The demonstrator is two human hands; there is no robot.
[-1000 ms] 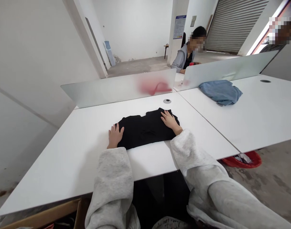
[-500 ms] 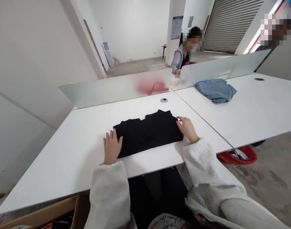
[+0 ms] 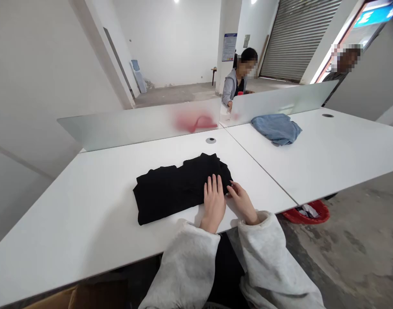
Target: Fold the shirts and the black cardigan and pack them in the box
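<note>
A folded black garment (image 3: pixel 173 191) lies on the white table (image 3: pixel 87 206), its edges slightly uneven. My left hand (image 3: pixel 213 202) rests flat on the near right part of the garment, fingers pointing away from me. Just beside it, my right hand (image 3: pixel 242 201) reaches the garment's right corner with its fingertips. I cannot tell whether those fingers pinch the cloth. Loose grey sleeves cover both my forearms.
A crumpled blue denim cloth (image 3: pixel 276 129) lies on the adjoining white table (image 3: pixel 341 150). Frosted dividers (image 3: pixel 135 124) stand along the far edge, with a round cable grommet (image 3: pixel 210 140) in front. A seated co-worker (image 3: pixel 237 81) is beyond them. A red basket (image 3: pixel 307 213) sits on the floor.
My left hand has crossed from the garment's left end to its right part, next to my right hand. My right hand has moved onto the corner. The whole view has shifted as my head turned.
</note>
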